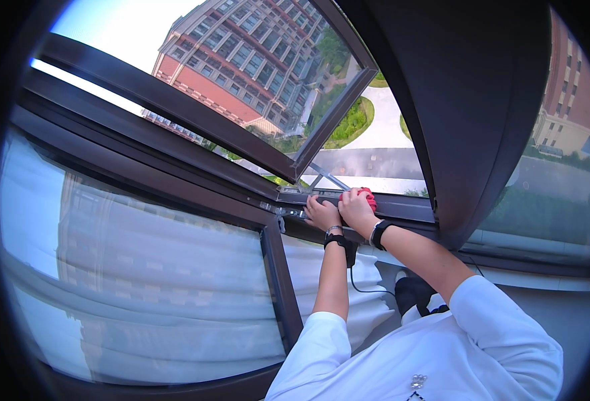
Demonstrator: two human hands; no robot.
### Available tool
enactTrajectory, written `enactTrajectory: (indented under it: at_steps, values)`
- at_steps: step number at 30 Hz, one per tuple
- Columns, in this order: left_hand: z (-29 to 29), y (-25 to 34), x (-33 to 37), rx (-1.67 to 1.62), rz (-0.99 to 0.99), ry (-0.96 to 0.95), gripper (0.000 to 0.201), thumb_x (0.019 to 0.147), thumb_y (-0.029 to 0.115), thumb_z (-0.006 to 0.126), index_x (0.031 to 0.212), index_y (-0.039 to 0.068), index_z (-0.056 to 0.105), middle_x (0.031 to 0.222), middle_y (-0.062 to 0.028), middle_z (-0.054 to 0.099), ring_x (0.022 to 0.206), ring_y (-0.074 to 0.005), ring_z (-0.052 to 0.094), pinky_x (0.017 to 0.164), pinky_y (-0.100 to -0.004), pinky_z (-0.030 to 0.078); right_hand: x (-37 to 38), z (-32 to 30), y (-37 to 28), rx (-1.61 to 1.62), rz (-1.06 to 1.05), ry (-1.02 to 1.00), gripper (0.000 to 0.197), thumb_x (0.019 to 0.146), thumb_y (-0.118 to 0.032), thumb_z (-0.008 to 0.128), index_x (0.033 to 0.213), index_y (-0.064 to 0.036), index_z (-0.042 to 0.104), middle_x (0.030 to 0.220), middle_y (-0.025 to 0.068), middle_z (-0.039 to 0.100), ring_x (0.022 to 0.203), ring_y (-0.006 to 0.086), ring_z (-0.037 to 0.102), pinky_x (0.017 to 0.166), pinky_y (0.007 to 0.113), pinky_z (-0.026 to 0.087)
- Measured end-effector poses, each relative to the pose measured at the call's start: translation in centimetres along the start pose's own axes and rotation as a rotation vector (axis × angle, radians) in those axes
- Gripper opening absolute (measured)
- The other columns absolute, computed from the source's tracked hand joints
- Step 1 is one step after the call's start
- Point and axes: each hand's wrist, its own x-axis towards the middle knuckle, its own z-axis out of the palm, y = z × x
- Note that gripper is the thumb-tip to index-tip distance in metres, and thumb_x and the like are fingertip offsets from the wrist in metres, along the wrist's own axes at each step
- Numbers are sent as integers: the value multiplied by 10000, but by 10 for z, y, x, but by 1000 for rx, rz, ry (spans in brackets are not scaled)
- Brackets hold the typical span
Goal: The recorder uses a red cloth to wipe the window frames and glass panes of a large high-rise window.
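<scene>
A crumpled red cloth (pixel 370 198) is bunched on the dark brown sill rail (pixel 405 208) of a window, at the rail's middle. The person's right hand (pixel 357 210) grasps it from above, fingers closed over it, with red showing past the fingers on the right. The person's left hand (pixel 322 213) is just beside it, on the rail's left part, its fingers bent and a little apart; the palm side is hidden, so I cannot tell whether it grips anything. Each wrist wears a black band.

Beyond the rail, an outer glazed sash (pixel 338 120) in a brown frame is swung outward, and a thin metal stay arm (pixel 328 175) reaches toward its lower corner. At the rail's left end sits some metal hardware (pixel 295 213), perhaps a hinge or latch, too small to make out. Left of the rail and nearer the person stands a second glazed sash (pixel 273 274), with pale curtain (pixel 312 267) behind it and past its edge. Right of the rail rises a broad dark post (pixel 459 107).

Below the rail hangs a thin black cord (pixel 362 290), above the person's white shirt (pixel 415 354). Outside, past the rail, are a paved path, greenery and a red-and-grey multi-storey building (pixel 241 63).
</scene>
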Motion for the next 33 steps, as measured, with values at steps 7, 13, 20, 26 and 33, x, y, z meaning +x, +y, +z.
enactTrajectory:
  at_steps: [7,13,20,26,33]
  values:
    - [-2,3,0,-11,1,-14,298,794,130,462,1078,102,545,1299,-61,497,1264,-355,374,1004,-647,214,2,0,2,0,1,-14,207,801,-218,539,853,-65,667,881,155,596,854,339,560,574,467,486]
    - [-2,3,-4,-24,-5,-25,300,786,125,462,1073,108,547,1307,-49,492,1267,-363,367,1017,-636,203,2,9,0,31,23,15,225,800,-240,524,826,-60,656,862,156,581,831,332,553,586,468,481]
    - [-1,-4,0,-26,-8,9,294,773,129,472,1054,106,555,1292,-47,505,1260,-366,375,1012,-639,206,21,7,-12,-42,35,-158,295,839,-251,479,946,-18,626,913,185,576,851,359,550,626,492,487]
    - [3,0,-2,-28,12,7,280,780,134,474,1046,108,556,1280,-52,514,1259,-363,377,1002,-643,219,31,17,-13,-133,54,-305,324,866,-248,465,1017,-1,611,955,196,577,875,370,557,662,492,492]
    - [1,-2,-4,-23,26,8,272,791,122,462,1049,117,548,1319,-61,475,1271,-363,358,1004,-645,212,15,6,-10,-112,84,-285,256,866,-236,485,997,-49,602,951,192,573,846,368,573,600,469,497]
